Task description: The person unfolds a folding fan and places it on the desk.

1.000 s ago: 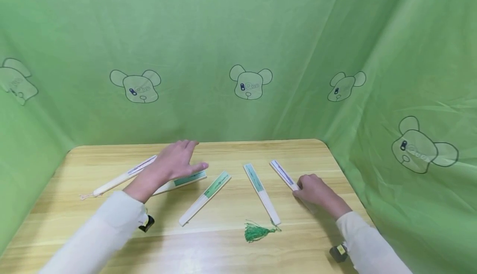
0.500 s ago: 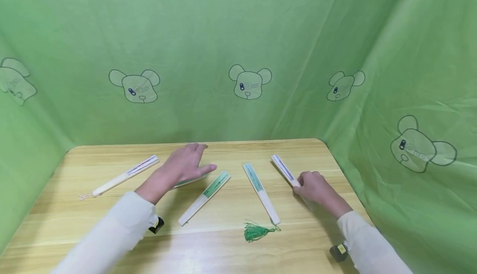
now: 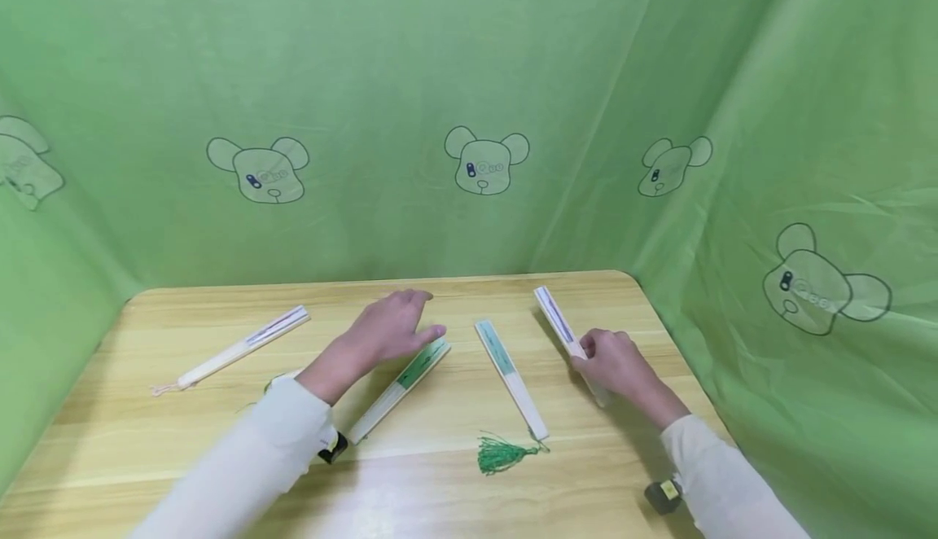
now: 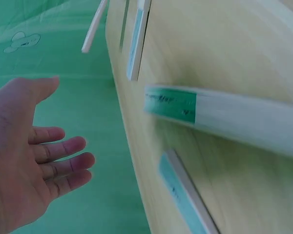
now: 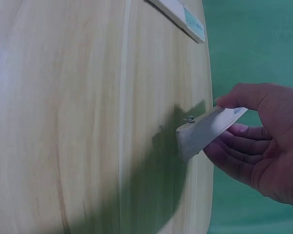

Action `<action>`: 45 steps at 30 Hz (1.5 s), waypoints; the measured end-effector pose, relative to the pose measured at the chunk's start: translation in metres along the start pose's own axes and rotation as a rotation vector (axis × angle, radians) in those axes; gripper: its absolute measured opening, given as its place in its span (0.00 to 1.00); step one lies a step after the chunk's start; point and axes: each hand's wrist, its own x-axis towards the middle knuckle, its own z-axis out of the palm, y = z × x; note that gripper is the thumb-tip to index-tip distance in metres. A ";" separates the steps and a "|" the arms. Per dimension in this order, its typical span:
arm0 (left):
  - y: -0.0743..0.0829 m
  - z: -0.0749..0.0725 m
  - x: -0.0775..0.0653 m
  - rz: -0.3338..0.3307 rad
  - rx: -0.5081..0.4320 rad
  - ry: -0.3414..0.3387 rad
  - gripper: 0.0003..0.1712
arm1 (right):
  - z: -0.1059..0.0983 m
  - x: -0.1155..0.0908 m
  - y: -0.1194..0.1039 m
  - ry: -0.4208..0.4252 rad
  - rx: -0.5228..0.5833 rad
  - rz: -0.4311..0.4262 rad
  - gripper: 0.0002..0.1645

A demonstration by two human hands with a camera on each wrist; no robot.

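My right hand [image 3: 615, 364] pinches a folded hand fan [image 3: 558, 319] with a purple-printed band, between thumb and fingers. In the right wrist view this folded fan [image 5: 205, 134] is lifted off the table, its metal-ringed end toward the tabletop. My left hand [image 3: 384, 329] hovers with fingers extended and holds nothing; the left wrist view shows the same open palm [image 4: 34, 165]. Nearest to it lies a folded fan with a green band [image 3: 403, 388]. A teal-banded fan [image 4: 183, 197] shows in the left wrist view; in the head view my left hand and forearm mostly cover it.
On the wooden table [image 3: 425, 490] lie a teal-banded folded fan [image 3: 510, 376] with a green tassel [image 3: 506, 452] and, at the left, a purple-printed folded fan [image 3: 245, 348]. Green cloth [image 3: 381, 59] with bear-head drawings stands behind the table and at both sides.
My left hand has moved right, from above the teal-banded fan at left toward the green-banded one. My right hand has raised its purple-printed fan off the table.
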 end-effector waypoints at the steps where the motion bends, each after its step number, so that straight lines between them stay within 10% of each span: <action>1: 0.002 0.002 0.001 0.005 -0.005 0.000 0.42 | -0.001 0.000 -0.001 0.009 0.004 -0.006 0.21; 31: 0.043 0.046 0.035 0.075 -0.208 0.067 0.28 | -0.005 -0.003 -0.043 0.220 0.057 -0.175 0.20; 45: 0.061 0.057 0.043 0.056 -0.578 0.064 0.21 | -0.001 -0.010 -0.065 0.257 0.048 -0.247 0.21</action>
